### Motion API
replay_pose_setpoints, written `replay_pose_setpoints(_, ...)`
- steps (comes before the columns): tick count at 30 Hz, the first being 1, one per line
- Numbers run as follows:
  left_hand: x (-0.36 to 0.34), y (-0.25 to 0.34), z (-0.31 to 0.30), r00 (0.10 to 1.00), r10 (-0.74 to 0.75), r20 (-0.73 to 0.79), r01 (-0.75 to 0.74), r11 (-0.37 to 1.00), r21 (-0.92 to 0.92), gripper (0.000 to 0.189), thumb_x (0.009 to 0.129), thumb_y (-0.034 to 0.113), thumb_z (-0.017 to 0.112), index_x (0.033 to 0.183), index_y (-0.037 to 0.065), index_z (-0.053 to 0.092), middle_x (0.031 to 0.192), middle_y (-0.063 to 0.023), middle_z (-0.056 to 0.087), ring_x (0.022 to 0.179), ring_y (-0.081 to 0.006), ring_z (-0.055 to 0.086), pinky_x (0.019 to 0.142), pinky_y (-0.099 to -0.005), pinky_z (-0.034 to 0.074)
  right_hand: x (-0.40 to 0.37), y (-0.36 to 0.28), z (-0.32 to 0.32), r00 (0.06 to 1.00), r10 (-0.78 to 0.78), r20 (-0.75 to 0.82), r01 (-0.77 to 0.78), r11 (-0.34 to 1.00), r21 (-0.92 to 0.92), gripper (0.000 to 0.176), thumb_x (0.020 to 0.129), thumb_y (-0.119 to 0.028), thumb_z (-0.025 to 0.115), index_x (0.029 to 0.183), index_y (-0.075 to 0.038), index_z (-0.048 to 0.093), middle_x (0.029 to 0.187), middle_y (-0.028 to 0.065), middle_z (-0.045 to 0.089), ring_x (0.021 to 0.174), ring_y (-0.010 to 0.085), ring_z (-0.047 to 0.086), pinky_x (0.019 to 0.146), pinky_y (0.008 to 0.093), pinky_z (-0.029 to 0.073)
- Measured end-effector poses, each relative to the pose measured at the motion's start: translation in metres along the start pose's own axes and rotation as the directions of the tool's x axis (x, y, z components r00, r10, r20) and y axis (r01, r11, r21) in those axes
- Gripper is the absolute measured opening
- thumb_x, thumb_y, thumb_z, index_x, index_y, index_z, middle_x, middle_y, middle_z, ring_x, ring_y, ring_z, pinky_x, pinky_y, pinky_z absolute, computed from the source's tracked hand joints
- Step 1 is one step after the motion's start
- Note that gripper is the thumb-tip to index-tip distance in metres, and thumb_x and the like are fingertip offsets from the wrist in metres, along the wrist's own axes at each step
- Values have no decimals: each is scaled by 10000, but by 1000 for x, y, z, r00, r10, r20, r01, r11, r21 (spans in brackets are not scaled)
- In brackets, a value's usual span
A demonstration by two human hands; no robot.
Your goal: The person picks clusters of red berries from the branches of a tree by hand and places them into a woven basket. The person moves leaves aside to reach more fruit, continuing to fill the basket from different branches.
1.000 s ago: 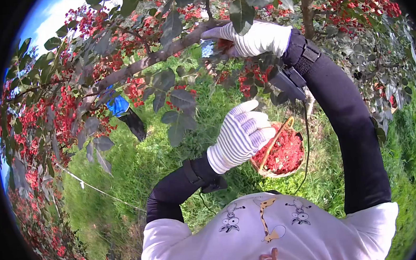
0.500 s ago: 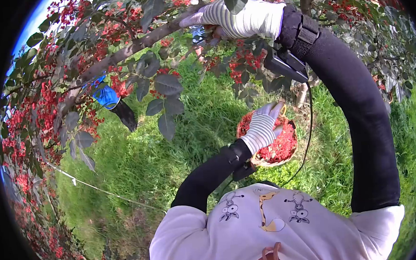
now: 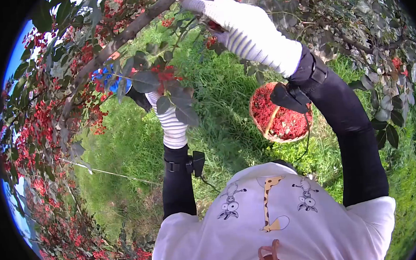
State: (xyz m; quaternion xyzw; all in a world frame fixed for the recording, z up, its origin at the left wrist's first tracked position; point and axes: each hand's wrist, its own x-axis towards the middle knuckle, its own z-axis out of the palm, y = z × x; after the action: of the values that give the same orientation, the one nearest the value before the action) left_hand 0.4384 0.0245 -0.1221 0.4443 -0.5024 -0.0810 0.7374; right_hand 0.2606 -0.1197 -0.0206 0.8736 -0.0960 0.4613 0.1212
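Note:
My right hand (image 3: 247, 30), in a white glove with grey stripes, reaches up beside a leafy branch (image 3: 139, 24). Its fingers are curled, and a dark reddish bit shows between them that I cannot make out. A few red berries (image 3: 210, 42) hang just below those fingers. My left hand (image 3: 172, 122), gloved alike, is raised behind green leaves (image 3: 186, 113) and a red berry cluster (image 3: 165, 74), which hide its fingers. Below my right wrist, a round wicker basket (image 3: 284, 138) full of red berries stands on the grass.
Another person's blue-gloved hand (image 3: 112, 81) with a dark sleeve is among the branches at left. Berry-laden branches (image 3: 45, 116) fill the left side. A pale cord (image 3: 110, 173) runs across the grass. Black devices with cables are strapped to my wrists.
My left hand has moved from over the basket up and left to the leaves. My right hand has come slightly lower and turned. The branches and basket appear shifted in view.

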Motion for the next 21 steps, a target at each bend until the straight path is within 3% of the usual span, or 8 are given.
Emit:
replay_pose_setpoints(2, 5, -26, -15, 974, 195, 113, -219, 706, 674, 444, 831, 222, 639, 1203, 48, 470, 1232, -100, 493, 1081, -184, 488, 909, -335, 398, -36, -26, -8, 970, 241, -28, -210, 891, 402, 511, 752, -45, 646, 1231, -163, 514, 796, 73, 534, 677, 228, 559, 637, 311, 473)
replay_pose_setpoints(6, 31, -48, -21, 914, 405, -26, -294, 706, 644, 426, 805, 216, 667, 1159, 51, 496, 1167, -80, 515, 988, -198, 522, 901, -329, 397, -173, -25, -4, 536, 844, 25, -586, 350, 731, 329, 876, -46, 562, 1204, -59, 536, 817, -48, 552, 648, 23, 449, 578, 172, 393)
replay_pose_setpoints(10, 37, -59, -17, 934, 310, -178, -143, 780, 609, 314, 811, 189, 666, 1065, 45, 550, 1071, -67, 564, 921, -171, 550, 846, -307, 427, -322, 26, 56, -26, 992, 126, -611, -115, 784, 342, 879, -38, 535, 1220, -43, 522, 940, 27, 607, 722, 62, 530, 636, 191, 438)
replay_pose_setpoints(12, 34, -45, -7, 940, 265, -215, -46, 722, 690, 240, 830, 169, 650, 1015, 37, 574, 1000, -60, 598, 892, -145, 561, 792, -283, 450, -434, 81, 137, 255, 946, 198, -888, 149, 435, 441, 853, -114, 589, 1269, -28, 470, 1161, 148, 553, 992, 196, 552, 849, 298, 450)
replay_pose_setpoints(14, 35, -47, -4, 957, 170, -236, -14, 838, 546, 249, 843, 156, 640, 1044, 32, 560, 987, -52, 605, 891, -129, 561, 777, -267, 452, -464, 79, 147, 109, 988, 112, -931, 141, -337, 551, 808, -219, 650, 1274, -9, 444, 1245, 187, 484, 1160, 302, 445, 977, 332, 374)
replay_pose_setpoints(17, 41, -62, -21, 969, -96, -228, 100, 995, 8, 265, 871, 115, 599, 1114, 32, 534, 1017, -34, 602, 920, -109, 554, 808, -258, 443, -482, 76, 142, 112, 989, 92, -993, 116, -38, 540, 804, -150, 635, 1277, 11, 431, 1274, 179, 472, 1188, 291, 432, 1036, 326, 315)
replay_pose_setpoints(19, 27, -64, -32, 985, -149, -81, 162, 969, 184, 313, 882, 62, 531, 1189, 25, 490, 1095, -51, 575, 950, -117, 551, 846, -245, 430, -495, 66, 146, 95, 991, 99, -989, 82, 124, 473, 818, -27, 588, 1266, 28, 447, 1224, 150, 527, 1127, 232, 493, 1001, 293, 344)
replay_pose_setpoints(21, 15, -64, -22, 966, -19, 259, -210, 528, 823, 423, 878, -24, 439, 1299, 4, 407, 1236, -95, 525, 991, -150, 558, 897, -216, 413, -495, 45, 140, 48, 985, 166, -981, 15, 195, 459, 821, -75, 598, 1250, 25, 469, 1224, 167, 531, 1141, 248, 492, 996, 310, 352)
